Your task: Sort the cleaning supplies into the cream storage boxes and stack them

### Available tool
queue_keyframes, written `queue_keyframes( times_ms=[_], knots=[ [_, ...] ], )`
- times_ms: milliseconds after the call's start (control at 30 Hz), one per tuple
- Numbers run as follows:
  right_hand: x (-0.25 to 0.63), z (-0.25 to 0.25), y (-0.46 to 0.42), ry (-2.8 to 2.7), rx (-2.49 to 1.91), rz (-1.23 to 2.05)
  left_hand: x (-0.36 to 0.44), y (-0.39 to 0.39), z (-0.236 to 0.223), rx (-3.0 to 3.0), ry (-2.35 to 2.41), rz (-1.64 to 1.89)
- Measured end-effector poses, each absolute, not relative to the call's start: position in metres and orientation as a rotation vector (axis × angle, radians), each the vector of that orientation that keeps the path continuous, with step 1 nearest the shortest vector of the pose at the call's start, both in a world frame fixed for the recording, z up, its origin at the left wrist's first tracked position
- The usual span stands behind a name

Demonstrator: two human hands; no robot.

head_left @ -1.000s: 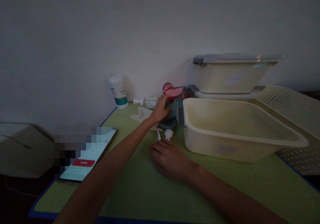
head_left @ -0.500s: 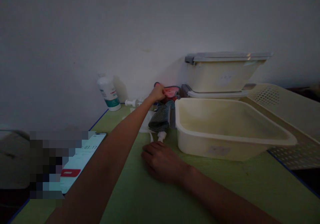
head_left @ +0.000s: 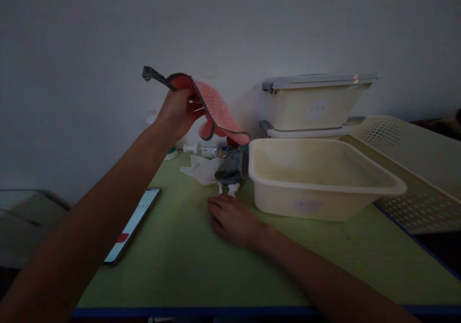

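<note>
A pink cloth (head_left: 218, 104) with a dark patterned edge and a hanging loop hangs in the air before the wall. My left hand (head_left: 179, 112) grips it near the loop, at its upper left. Palm down on the table, my right hand (head_left: 234, 220) rests with its fingers loosely bent and nothing visible in them. Just beyond those fingers lie white straps (head_left: 233, 188) beside a grey textured cloth piece (head_left: 230, 167). A crumpled white cloth (head_left: 203, 169) spreads to the left of that piece.
On the green table (head_left: 187, 265) stands a cream basin (head_left: 306, 200). Lidded boxes (head_left: 317, 107) are stacked behind it, and a perforated cream basket (head_left: 414, 145) is at right. A clear pump bottle (head_left: 209, 149) lies near the wall. A phone (head_left: 135, 222) lies at left.
My left hand has lifted the pink cloth off the pile by the wall, up and to the left. My right hand stays nearly in place. The view has shifted slightly.
</note>
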State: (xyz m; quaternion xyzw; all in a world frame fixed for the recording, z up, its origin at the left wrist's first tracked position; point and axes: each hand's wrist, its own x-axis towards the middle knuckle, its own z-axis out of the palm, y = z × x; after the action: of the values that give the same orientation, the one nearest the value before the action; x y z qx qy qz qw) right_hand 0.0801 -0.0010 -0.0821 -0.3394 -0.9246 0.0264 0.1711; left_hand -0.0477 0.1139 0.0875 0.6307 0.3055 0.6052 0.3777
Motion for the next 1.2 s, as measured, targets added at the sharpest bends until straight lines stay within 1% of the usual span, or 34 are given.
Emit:
queue_keyframes(
  times_ms=[67,167,267,367,467,600,833,1000,1133,1200],
  knots=[
    [0.080,-0.084,0.001,-2.581,-0.999,0.098,-0.065,0.090,0.076,1.569,0.712,1.515],
    [0.080,-0.086,0.002,-2.511,-1.062,0.127,-0.087,0.059,0.043,1.769,0.695,1.457],
    [0.080,-0.087,0.002,-2.478,-1.105,0.155,-0.104,0.043,0.001,2.089,0.857,1.140],
    [0.080,-0.087,0.002,-2.477,-1.112,0.173,-0.115,0.041,-0.036,2.157,1.027,0.803],
    [0.079,-0.086,0.001,-2.486,-1.093,0.191,-0.117,0.044,-0.059,2.123,1.073,0.721],
    [0.080,-0.085,0.003,-2.460,-1.108,0.233,-0.116,0.047,-0.070,2.077,1.055,0.675],
    [0.080,-0.082,0.000,-2.284,-1.182,0.314,-0.116,0.037,-0.074,1.982,1.041,0.531],
    [0.076,-0.078,-0.006,-2.237,-1.105,0.368,-0.109,0.025,-0.072,2.005,1.055,0.414],
    [0.078,-0.079,-0.006,-2.292,-1.016,0.332,-0.108,0.018,-0.070,1.824,1.081,0.300],
    [0.079,-0.078,-0.005,-2.364,-1.015,0.298,-0.109,0.016,-0.070,1.764,1.018,0.308]
  ],
)
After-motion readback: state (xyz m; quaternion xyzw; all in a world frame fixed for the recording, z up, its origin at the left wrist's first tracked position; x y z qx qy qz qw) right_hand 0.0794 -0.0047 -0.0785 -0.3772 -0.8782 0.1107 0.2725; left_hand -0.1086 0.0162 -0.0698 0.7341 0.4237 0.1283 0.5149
